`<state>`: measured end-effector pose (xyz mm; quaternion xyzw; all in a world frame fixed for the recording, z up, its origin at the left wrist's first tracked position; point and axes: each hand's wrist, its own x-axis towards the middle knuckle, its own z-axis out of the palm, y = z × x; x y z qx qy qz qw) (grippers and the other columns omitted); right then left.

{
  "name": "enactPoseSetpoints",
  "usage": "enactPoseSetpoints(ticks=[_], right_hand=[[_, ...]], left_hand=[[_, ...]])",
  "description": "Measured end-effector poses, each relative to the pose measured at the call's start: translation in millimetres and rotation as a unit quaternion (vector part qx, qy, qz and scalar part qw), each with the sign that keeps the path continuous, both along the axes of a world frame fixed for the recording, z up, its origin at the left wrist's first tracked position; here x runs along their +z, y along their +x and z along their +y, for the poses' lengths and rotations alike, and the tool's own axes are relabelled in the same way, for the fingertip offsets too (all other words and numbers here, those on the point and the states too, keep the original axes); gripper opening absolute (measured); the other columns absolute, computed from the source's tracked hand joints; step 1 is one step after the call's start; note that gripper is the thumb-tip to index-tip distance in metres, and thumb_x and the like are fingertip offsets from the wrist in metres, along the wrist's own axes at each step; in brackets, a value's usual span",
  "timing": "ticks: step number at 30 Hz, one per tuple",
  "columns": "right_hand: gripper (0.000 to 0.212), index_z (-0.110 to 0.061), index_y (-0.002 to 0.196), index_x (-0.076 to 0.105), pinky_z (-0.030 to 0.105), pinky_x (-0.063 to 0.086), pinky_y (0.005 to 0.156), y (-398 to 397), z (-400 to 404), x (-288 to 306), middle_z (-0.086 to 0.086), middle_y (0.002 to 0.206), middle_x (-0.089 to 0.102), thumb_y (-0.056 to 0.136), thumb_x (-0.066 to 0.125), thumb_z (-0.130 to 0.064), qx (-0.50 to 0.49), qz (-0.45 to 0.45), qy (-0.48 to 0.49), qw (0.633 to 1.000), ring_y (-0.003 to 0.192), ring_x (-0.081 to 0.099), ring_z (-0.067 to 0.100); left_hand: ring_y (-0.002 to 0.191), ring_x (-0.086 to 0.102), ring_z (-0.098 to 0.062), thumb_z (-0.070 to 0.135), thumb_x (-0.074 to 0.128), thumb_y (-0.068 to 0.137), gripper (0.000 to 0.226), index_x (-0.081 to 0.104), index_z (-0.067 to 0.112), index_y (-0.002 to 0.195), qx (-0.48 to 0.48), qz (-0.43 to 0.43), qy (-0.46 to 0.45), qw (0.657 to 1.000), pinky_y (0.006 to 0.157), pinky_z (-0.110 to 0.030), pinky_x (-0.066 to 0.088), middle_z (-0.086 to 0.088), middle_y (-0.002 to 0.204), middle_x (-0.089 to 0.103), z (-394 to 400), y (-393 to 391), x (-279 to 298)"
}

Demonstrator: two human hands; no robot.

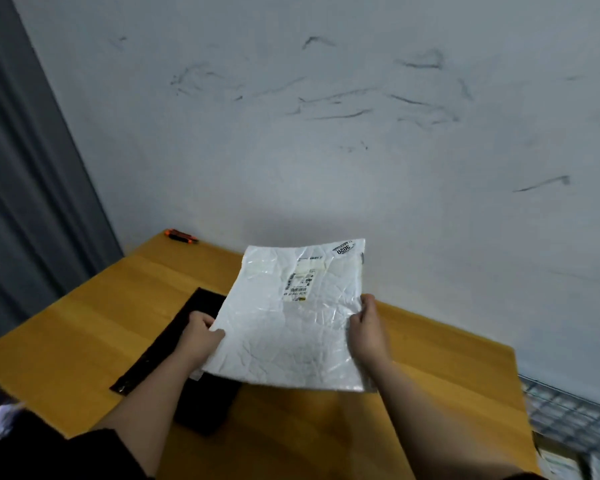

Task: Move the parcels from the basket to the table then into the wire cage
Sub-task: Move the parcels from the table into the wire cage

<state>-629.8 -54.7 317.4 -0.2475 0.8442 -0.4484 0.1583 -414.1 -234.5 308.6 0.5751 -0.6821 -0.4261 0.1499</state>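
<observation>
A flat white plastic parcel (291,313) with a printed label is held up over the yellow wooden table (94,327). My left hand (201,336) grips its left edge and my right hand (369,327) grips its right edge. Beneath it a black parcel (184,327) lies flat on the table, partly hidden by the white one and my left arm. The wire cage (565,417) shows at the lower right, past the table's right edge. The basket is not in view.
An orange and black tool (181,235) lies at the table's far left corner by the scuffed white wall (326,133). A grey curtain (21,202) hangs on the left. Pale parcels (555,462) lie inside the cage.
</observation>
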Motion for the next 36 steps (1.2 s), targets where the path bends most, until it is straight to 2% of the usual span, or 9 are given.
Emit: enactPoseSetpoints(ticks=[4,9,15,20,24,28,30,33,36], right_hand=[[0.025,-0.025,0.109,0.043,0.041,0.048,0.066,-45,83,18,0.009,0.092,0.062,0.090,0.039,-0.010,-0.049,0.009,-0.021,0.999,0.077,0.058,0.030],[0.026,-0.026,0.112,0.045,0.029,0.038,0.057,-106,219,30,0.005,0.091,0.062,0.092,0.039,-0.010,-0.125,0.007,-0.026,0.992,0.073,0.057,0.022],[0.032,-0.029,0.113,0.050,0.033,0.048,0.066,-180,398,6,0.001,0.100,0.066,0.087,0.044,-0.011,-0.232,0.000,-0.012,0.973,0.079,0.061,0.021],[0.045,-0.043,0.115,0.040,0.039,0.053,0.070,-238,531,-27,-0.008,0.099,0.066,0.085,0.044,-0.009,-0.290,0.010,0.026,0.957,0.077,0.063,0.022],[0.029,-0.030,0.114,0.043,0.037,0.050,0.061,-265,612,-56,-0.005,0.095,0.059,0.096,0.045,-0.008,-0.291,0.065,0.108,0.948,0.071,0.060,0.020],[0.023,-0.022,0.103,0.058,0.024,0.034,0.055,-285,677,-106,-0.005,0.117,0.054,0.096,0.045,-0.004,-0.283,0.094,0.180,0.937,0.080,0.054,0.014],[0.023,-0.016,0.105,0.062,0.025,0.038,0.059,-297,702,-138,-0.002,0.126,0.050,0.094,0.047,-0.002,-0.271,0.095,0.214,0.934,0.084,0.055,0.017],[0.027,-0.010,0.109,0.064,0.032,0.048,0.078,-312,727,-189,0.006,0.126,0.050,0.091,0.049,0.003,-0.261,0.083,0.249,0.929,0.094,0.056,0.021],[0.033,-0.006,0.113,0.065,0.034,0.045,0.091,-327,745,-242,0.009,0.122,0.053,0.090,0.046,0.009,-0.255,0.073,0.266,0.927,0.109,0.052,0.024]], left_hand=[[0.101,0.053,-0.030,0.016,0.058,0.091,0.032,0.042,0.007,0.117,-0.019,0.065,0.026,0.997,0.083,-0.036,0.043,-0.017,0.117,0.053,48,-58,15],[0.072,0.055,-0.019,0.014,0.058,0.092,0.043,0.042,0.018,0.131,-0.192,0.049,-0.015,0.980,0.057,-0.029,0.041,-0.006,0.088,0.057,148,-145,20],[0.063,0.049,-0.016,0.011,0.058,0.090,0.026,0.058,0.021,0.114,-0.285,0.023,-0.072,0.956,0.054,-0.027,0.040,-0.001,0.078,0.051,309,-258,-3],[0.081,0.057,-0.016,0.012,0.059,0.089,0.027,0.056,0.027,0.112,-0.359,0.006,-0.100,0.928,0.062,-0.028,0.044,-0.001,0.101,0.059,441,-336,-37],[0.087,0.052,-0.011,0.010,0.054,0.092,0.025,0.058,0.021,0.114,-0.422,-0.018,-0.139,0.896,0.065,-0.026,0.037,0.001,0.113,0.056,526,-374,-72],[0.089,0.059,-0.015,0.014,0.052,0.092,0.019,0.059,0.024,0.108,-0.460,-0.057,-0.162,0.871,0.068,-0.028,0.044,0.001,0.113,0.058,592,-406,-116],[0.094,0.061,-0.016,0.019,0.050,0.094,0.019,0.059,0.025,0.109,-0.480,-0.085,-0.176,0.855,0.072,-0.028,0.046,0.003,0.117,0.056,617,-420,-143],[0.102,0.061,-0.014,0.022,0.047,0.097,0.025,0.060,0.026,0.117,-0.499,-0.107,-0.178,0.841,0.078,-0.026,0.047,0.006,0.126,0.053,646,-436,-188],[0.109,0.058,-0.010,0.023,0.042,0.099,0.034,0.055,0.030,0.130,-0.517,-0.120,-0.183,0.828,0.081,-0.022,0.043,0.011,0.134,0.048,670,-447,-235]])
